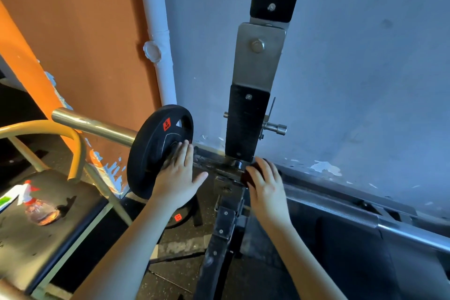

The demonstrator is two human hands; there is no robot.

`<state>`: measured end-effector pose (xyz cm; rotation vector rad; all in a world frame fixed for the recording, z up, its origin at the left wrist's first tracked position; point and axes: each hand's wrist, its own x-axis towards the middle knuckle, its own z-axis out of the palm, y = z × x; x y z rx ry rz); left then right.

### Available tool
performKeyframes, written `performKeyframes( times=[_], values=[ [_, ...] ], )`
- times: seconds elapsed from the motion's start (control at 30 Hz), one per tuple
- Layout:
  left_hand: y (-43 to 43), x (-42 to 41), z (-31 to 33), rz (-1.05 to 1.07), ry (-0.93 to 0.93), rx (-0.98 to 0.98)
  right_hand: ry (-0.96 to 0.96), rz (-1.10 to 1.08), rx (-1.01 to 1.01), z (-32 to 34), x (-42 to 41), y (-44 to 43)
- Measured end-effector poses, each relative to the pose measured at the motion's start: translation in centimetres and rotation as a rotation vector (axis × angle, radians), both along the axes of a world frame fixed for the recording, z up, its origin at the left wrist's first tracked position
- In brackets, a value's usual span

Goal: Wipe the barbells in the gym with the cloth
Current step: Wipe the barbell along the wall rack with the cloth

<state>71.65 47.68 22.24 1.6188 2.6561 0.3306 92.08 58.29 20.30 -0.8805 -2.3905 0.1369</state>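
From the head camera, the barbell (336, 204) lies across the scene. Its brassy sleeve sticks out to the left and its grey knurled shaft runs off to the near right, along the foot of the blue-grey wall (353, 80). A black weight plate (155, 153) with a red 5 kg label sits on the sleeve. The left hand (180, 173) lies flat against the plate's face, fingers straight and slightly spread, holding nothing. The right hand (265, 185) curls over a dark red cloth (252, 173) and presses it on the shaft just right of the rack upright (246, 119).

The upright is black with a steel bracket and bolt. It rises directly behind the shaft between the two hands, and a metal pin (275, 128) pokes out of its right side. The rack's dark base frame (221, 226) runs toward the near edge under the hands. A second plate (179, 218) lies on the floor below the left wrist, mostly hidden by it.

Far left, a white pipe (159, 39) runs down the corner beside the orange wall (85, 31). On the near left is a padded bench (36, 258) with a curved yellow tube (60, 131) over it. A blurred spray bottle (36, 204) lies on its side on the bench, well apart from the hands.
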Motion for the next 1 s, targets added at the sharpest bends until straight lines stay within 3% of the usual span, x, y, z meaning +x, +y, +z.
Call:
performKeyframes(
  times=[0.13,0.27,0.37,0.47,0.57,0.7,0.9,1.0],
  values=[
    [-0.1,0.2,-0.2,0.010,0.015,-0.008,-0.080,0.106,-0.080,0.9,1.8,1.4],
    [-0.3,0.2,-0.1,0.004,0.008,0.009,-0.096,0.019,-0.004,0.0,5.5,0.9],
    [-0.4,0.3,-0.1,0.012,0.001,0.006,-0.112,-0.012,-0.001,0.1,1.2,0.6],
    [-0.6,0.5,-0.2,0.018,0.011,0.009,-0.109,0.098,0.015,0.7,-3.0,-0.4],
    [-0.8,0.3,-0.3,0.010,0.040,-0.002,-0.164,0.150,-0.044,1.1,-2.1,-0.4],
    [-1.2,0.2,-0.3,0.000,0.055,-0.013,-0.100,0.109,0.012,0.6,0.3,-0.4],
    [-1.6,0.3,-0.6,-0.020,0.060,-0.017,-0.091,0.193,0.024,1.1,-8.7,-2.8],
    [-2.0,-0.1,-0.4,-0.038,0.056,-0.025,-0.122,0.190,-0.029,1.3,-7.4,-2.6]
  ],
)
